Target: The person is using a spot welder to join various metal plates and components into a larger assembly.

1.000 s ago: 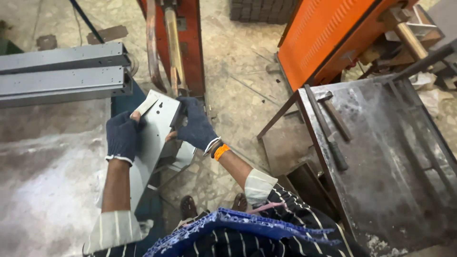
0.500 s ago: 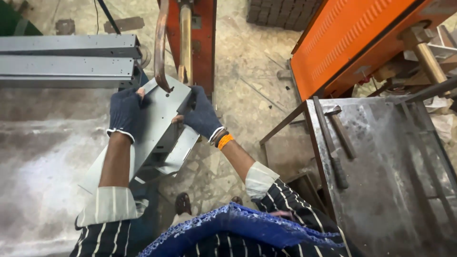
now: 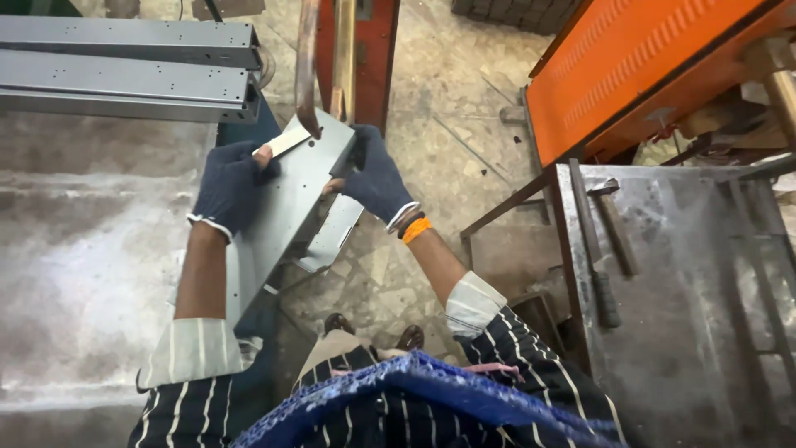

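I hold a long grey sheet-metal channel (image 3: pixel 286 211) slanted across my front, its far end up under a curved copper arm (image 3: pixel 307 66) of a red machine (image 3: pixel 365 50). My left hand (image 3: pixel 228 187), in a dark blue glove, grips the channel's left edge, and a small flat metal strip (image 3: pixel 286 139) lies at its fingertips. My right hand (image 3: pixel 373 178), also gloved, with an orange wristband, grips the channel's right edge near the top. The tip of the copper arm sits right above the strip.
Two long grey metal channels (image 3: pixel 124 70) are stacked at the upper left on a worn steel table (image 3: pixel 75 249). An orange machine cover (image 3: pixel 630 66) stands at the upper right. A metal bench (image 3: pixel 688 282) on the right carries a hammer (image 3: pixel 609 224) and a rod (image 3: pixel 593 249).
Both hands have pushed the channel forward and up, so its far end now sits under the tip of the copper arm. The view has moved closer to the machine.
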